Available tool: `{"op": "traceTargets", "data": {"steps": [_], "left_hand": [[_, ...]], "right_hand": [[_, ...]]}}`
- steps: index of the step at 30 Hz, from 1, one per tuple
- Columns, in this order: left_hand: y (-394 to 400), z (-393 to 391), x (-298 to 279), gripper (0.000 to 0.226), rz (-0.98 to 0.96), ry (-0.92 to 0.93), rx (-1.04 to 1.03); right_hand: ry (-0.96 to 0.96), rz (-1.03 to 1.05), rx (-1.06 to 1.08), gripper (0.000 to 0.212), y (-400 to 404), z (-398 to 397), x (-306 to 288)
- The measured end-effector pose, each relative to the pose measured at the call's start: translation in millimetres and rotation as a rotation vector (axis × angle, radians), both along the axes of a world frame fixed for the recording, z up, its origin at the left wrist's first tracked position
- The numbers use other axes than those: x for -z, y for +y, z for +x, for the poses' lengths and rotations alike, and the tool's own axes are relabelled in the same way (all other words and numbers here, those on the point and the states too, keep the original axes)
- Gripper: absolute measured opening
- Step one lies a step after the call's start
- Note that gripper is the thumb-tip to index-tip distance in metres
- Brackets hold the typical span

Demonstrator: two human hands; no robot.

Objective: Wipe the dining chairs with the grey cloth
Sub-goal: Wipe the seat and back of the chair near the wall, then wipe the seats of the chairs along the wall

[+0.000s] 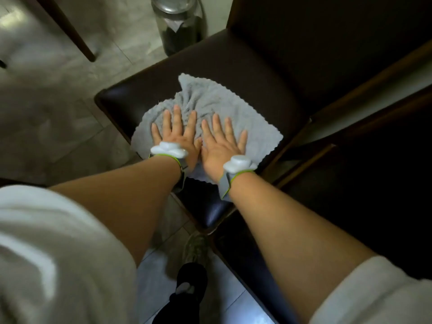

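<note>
I am pressing both palms flat on the rumpled grey terry cloth (210,113), which is lying on the dark brown padded chair seat (233,66). My left hand (177,134) and right hand (222,143) are lying side by side, fingers spread, gripping nothing. White sensor wristbands (168,149) are sitting on both wrists. A clear glass jar (178,24) is standing on the pale tiled floor (58,101) beyond the seat. A dark table edge (350,108) is crowding the right side.

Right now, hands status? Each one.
Left hand: open, flat, fingers spread, pressing on the grey cloth on the chair seat.
Right hand: open, flat on the same cloth, gripping nothing.
</note>
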State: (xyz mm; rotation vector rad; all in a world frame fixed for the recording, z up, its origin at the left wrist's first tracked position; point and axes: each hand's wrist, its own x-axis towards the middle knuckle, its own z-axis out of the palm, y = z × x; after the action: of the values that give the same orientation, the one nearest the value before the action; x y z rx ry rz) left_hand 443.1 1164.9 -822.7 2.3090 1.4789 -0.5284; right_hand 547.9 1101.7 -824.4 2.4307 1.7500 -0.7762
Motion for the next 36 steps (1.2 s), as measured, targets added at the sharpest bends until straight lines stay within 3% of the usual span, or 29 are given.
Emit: {"op": "traceTargets", "data": {"steps": [4, 9, 12, 14, 17, 21, 27, 29, 33, 36], "left_hand": [[-80, -8, -9, 0.072, -0.112, -0.030, -0.024], [-182, -16, -27, 0.061, -0.238, -0.174, 0.051], [-261, -4, -64, 0.081, -0.133, -0.314, 0.319], [-295, 2, -71, 0.072, -0.075, -0.349, 0.422], [-354, 24, -78, 0.071, -0.173, -0.374, 0.515], [-419, 60, -81, 0.077, -0.132, -0.420, 0.637], [-423, 90, -51, 0.073, -0.160, -0.526, 0.804], [-403, 90, -36, 0.070, -0.041, -0.519, 0.836], [-327, 84, -11, 0.061, 0.144, -0.377, 0.598], [-263, 84, 2, 0.054, 0.139, -0.316, 0.462]], "right_hand": [[0.170, -0.016, -0.016, 0.070, -68, -29, -4], [0.416, 0.007, 0.089, 0.054, -179, -25, -39], [0.397, 0.205, 0.257, 0.057, -281, -20, -73], [0.376, 0.247, 0.358, 0.062, -326, -23, -84], [0.262, 0.317, 0.534, 0.056, -401, -14, -91], [0.088, 0.470, 0.759, 0.053, -482, 4, -96], [0.036, 0.324, 0.842, 0.077, -504, 44, -52], [0.007, 0.236, 0.829, 0.091, -496, 51, -25], [-0.144, 0.179, 0.823, 0.101, -470, 68, 11], [-0.235, 0.132, 0.806, 0.099, -446, 103, 18]]}}
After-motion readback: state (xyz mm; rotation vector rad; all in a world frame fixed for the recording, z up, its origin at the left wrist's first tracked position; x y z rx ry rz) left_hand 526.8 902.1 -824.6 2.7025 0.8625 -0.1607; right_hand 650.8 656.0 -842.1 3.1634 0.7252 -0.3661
